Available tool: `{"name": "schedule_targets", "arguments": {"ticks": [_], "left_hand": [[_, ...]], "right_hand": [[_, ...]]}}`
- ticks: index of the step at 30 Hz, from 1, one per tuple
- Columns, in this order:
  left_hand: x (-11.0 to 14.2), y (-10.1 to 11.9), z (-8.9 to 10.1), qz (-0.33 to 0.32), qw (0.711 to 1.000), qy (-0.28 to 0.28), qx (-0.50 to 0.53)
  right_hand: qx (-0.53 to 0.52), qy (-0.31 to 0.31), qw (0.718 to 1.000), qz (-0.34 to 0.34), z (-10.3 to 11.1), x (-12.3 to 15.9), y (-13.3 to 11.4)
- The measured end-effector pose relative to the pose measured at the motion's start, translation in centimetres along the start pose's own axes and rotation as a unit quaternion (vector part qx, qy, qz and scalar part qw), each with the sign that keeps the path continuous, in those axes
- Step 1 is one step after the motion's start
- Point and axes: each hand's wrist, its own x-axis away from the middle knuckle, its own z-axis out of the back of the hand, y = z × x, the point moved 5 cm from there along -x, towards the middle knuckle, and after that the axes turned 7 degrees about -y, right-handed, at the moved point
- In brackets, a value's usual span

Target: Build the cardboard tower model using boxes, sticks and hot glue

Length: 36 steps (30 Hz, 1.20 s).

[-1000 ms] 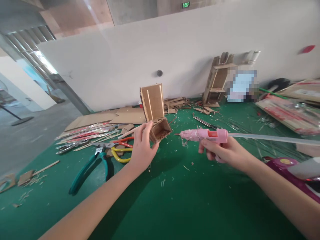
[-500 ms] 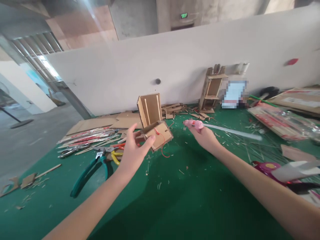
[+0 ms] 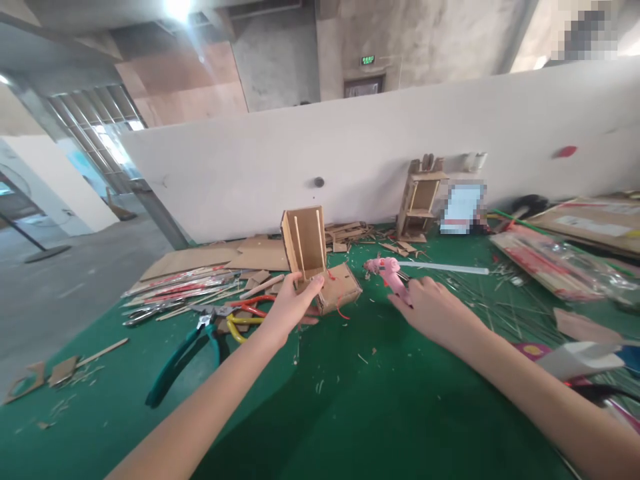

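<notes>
My left hand (image 3: 290, 300) pinches the left side of a small cardboard box (image 3: 345, 293), thumb on top and fingers at its side and below. A red wire (image 3: 341, 305) hangs from the box's top. Behind it stands a taller open cardboard box (image 3: 311, 240) with two thin wooden sticks inside. To the right, my right hand (image 3: 427, 303) has its fingers closed at the lower end of the handle of a pink hot glue gun (image 3: 390, 268). Its nozzle points left toward the small box, and a long translucent glue stick (image 3: 445, 267) sticks out behind.
Teal-handled pliers (image 3: 187, 360) and yellow- and orange-handled tools (image 3: 240, 327) lie left of my left hand. Cardboard scraps (image 3: 260, 253) and wrapped sticks line the back. A cardboard shelf (image 3: 420, 200) stands by the white partition (image 3: 240, 173). Packages (image 3: 550, 263) lie on the right.
The small box has turned and shifted slightly right and down in my left hand. My right hand has slid lower on the glue gun, so its handle now shows. The view has tilted up.
</notes>
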Motion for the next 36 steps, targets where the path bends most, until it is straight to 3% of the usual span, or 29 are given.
{"name": "schedule_targets", "arguments": {"ticks": [3, 5, 8, 13, 15, 18, 21, 23, 24, 26, 28, 30, 33, 36], "left_hand": [[-0.5, -0.6, -0.3, 0.028, 0.998, -0.039, -0.048], [-0.9, -1.0, -0.5, 0.051, 0.994, -0.056, -0.078], [-1.2, -1.1, -0.4, 0.055, 0.988, -0.055, -0.135], [-1.2, 0.1, 0.2, -0.034, 0.959, -0.018, -0.280], [-1.2, 0.7, 0.8, -0.067, 0.936, 0.029, -0.345], [-0.6, 1.3, 1.6, -0.089, 0.893, 0.082, -0.434], [1.5, 1.8, 2.0, -0.102, 0.876, 0.104, -0.459], [4.0, 2.2, 1.7, -0.143, 0.895, 0.109, -0.408], [5.3, 2.3, 1.0, -0.164, 0.914, 0.082, -0.362], [7.7, 1.7, -1.0, -0.176, 0.967, -0.039, -0.180], [9.8, 0.7, -3.9, -0.124, 0.968, -0.217, 0.000], [10.8, 0.1, -5.0, -0.083, 0.967, -0.225, 0.081], [11.0, -0.5, -5.2, -0.053, 0.967, -0.220, 0.119], [10.9, -0.7, -5.5, -0.039, 0.950, -0.266, 0.160]], "right_hand": [[0.007, -0.080, 0.996, -0.049, 1.6, 3.5, -0.4], [0.018, -0.066, 0.997, -0.044, 3.2, 5.2, -1.1], [0.060, 0.024, 0.998, -0.023, 5.3, 6.4, -2.1], [0.067, 0.217, 0.969, 0.095, 7.0, 8.4, -4.5], [0.024, 0.236, 0.956, 0.172, 7.3, 9.6, -5.8], [-0.125, 0.220, 0.926, 0.279, 7.7, 11.6, -7.6], [-0.335, 0.188, 0.870, 0.309, 7.3, 13.0, -8.0], [-0.473, 0.166, 0.820, 0.275, 6.2, 13.2, -7.8], [-0.532, 0.157, 0.791, 0.258, 5.5, 13.1, -7.7], [-0.619, 0.148, 0.734, 0.238, 4.3, 13.0, -7.8], [-0.660, 0.138, 0.703, 0.227, 3.5, 12.7, -8.2], [-0.664, 0.121, 0.706, 0.212, 3.1, 12.6, -8.4], [-0.638, 0.115, 0.734, 0.202, 3.3, 12.7, -8.2], [-0.594, 0.140, 0.763, 0.214, 4.0, 12.8, -7.5]]}}
